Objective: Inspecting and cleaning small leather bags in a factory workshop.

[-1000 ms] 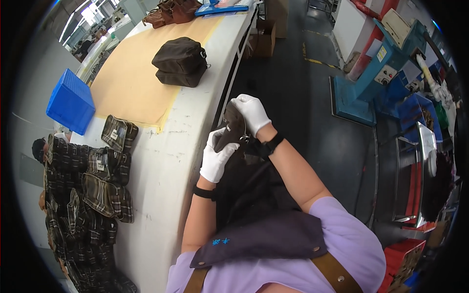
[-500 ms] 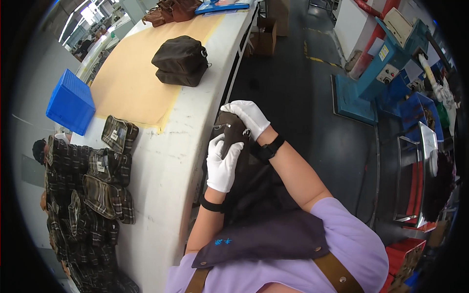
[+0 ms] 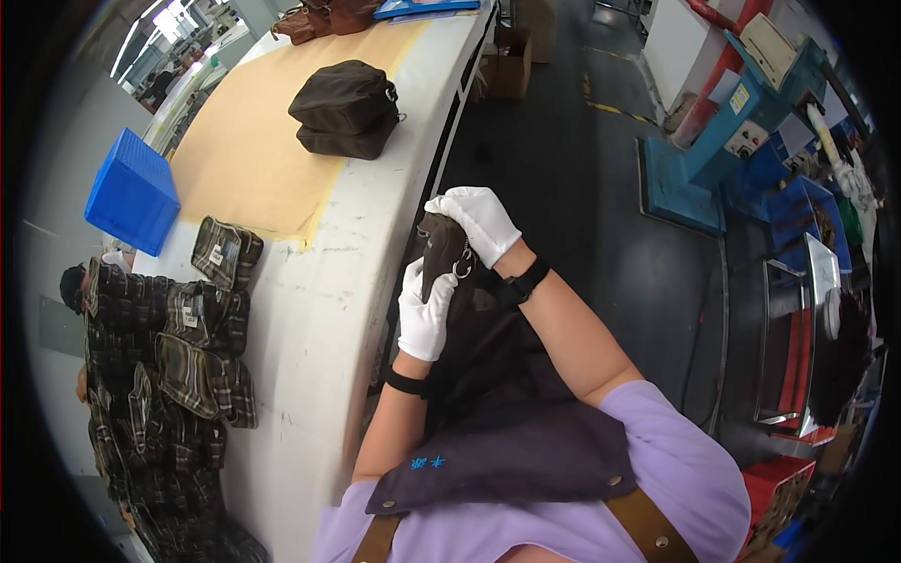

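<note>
In front of my body, beside the table's edge, I hold a small dark brown bag (image 3: 441, 249) with a metal ring and a zipper on its right side. My left hand (image 3: 424, 317), in a white glove, grips its lower left part with the thumb and fingers. The gloved right hand (image 3: 481, 223) is closed over the top and far right side. Its fingertips are partly hidden by the bag. Farther up the white table (image 3: 300, 375) stand two dark brown bags (image 3: 345, 103) of the same look, one against the other.
Plaid pouches (image 3: 202, 366) lie heaped along the table's left side, with a blue plastic bin (image 3: 133, 192) beyond them. Tan paper (image 3: 253, 159) covers part of the tabletop. Brown leather bags (image 3: 324, 21) sit at the far end. A teal machine (image 3: 723, 155) stands to the right.
The bag has turned in my hands, so more of its right side and the hanging ring now show. Both hands keep their hold and have shifted only slightly.
</note>
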The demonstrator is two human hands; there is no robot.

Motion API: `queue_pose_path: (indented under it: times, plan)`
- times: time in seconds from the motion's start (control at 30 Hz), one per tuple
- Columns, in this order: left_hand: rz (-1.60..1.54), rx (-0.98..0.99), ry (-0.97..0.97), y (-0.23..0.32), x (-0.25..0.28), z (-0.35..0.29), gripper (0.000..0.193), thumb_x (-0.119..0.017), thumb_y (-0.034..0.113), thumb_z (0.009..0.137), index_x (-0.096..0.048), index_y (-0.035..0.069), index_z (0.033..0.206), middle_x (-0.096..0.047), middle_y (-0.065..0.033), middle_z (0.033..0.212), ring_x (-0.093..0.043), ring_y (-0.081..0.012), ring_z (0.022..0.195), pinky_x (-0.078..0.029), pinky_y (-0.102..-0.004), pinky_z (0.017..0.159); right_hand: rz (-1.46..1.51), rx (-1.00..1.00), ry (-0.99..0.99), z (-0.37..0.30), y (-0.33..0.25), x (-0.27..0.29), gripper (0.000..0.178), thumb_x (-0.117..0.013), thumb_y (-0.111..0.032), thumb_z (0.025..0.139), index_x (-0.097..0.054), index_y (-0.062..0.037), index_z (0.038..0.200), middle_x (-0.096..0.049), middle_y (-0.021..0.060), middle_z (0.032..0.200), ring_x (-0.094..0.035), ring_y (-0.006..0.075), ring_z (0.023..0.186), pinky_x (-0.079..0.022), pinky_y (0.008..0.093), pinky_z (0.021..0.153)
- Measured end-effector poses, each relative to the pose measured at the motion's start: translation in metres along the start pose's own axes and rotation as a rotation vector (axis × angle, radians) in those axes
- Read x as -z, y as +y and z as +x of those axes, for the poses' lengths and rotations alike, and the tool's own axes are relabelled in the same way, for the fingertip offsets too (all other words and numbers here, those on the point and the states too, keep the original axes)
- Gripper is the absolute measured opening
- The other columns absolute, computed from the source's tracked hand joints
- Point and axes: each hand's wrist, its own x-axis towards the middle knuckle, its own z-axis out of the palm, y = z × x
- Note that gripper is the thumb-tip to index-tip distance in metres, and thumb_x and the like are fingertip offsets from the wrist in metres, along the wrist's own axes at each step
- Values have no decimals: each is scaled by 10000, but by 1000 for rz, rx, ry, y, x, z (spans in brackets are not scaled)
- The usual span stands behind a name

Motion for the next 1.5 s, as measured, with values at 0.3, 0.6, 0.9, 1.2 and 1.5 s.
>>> queue_pose_path:
  times: [0.3,0.6,0.9,1.2,1.5]
  plan:
    - [66,-42,80,10,-23,-2,342,-636,207,1016,-564,-20,1262,-639,-72,1140,-600,-138,1022,-489,-304,915,-664,385,-108,6,13,12,163,-598,-51,912,-741,-57,989,-730,120,952,-704,256,896,-564,330,812]
    - [-359,95,180,84,-23,2,302,-619,172,1004,-656,-70,1181,-674,-125,1150,-637,-187,1053,-500,-298,946,324,36,18,-27,-9,0,327,-655,-283,1008,-697,28,1102,-712,13,996,-635,69,896,-520,258,821]
    - [63,21,198,51,-44,36,473,-749,210,907,-469,0,1226,-603,-109,1138,-636,-166,1044,-533,-308,933,-863,321,398,-80,25,29,361,-634,-175,934,-636,-86,1284,-690,179,1122,-665,378,1030,-550,457,866]
    - [487,-410,82,44,-45,29,1002,-860,79,706,-279,1,1519,-405,-247,1431,-395,-397,1386,-358,-444,1165,443,-85,45,-57,18,53,315,-483,-58,1012,-632,48,1268,-704,114,1194,-683,235,1066,-539,341,955]
    - [378,-179,-122,44,-35,33,922,-809,39,813,-239,35,1537,-474,-175,1412,-490,-265,1337,-437,-382,1113,716,-160,-47,-61,53,76,416,-398,-309,1098,-581,-22,1336,-636,134,1335,-619,272,1210,-489,419,1073]
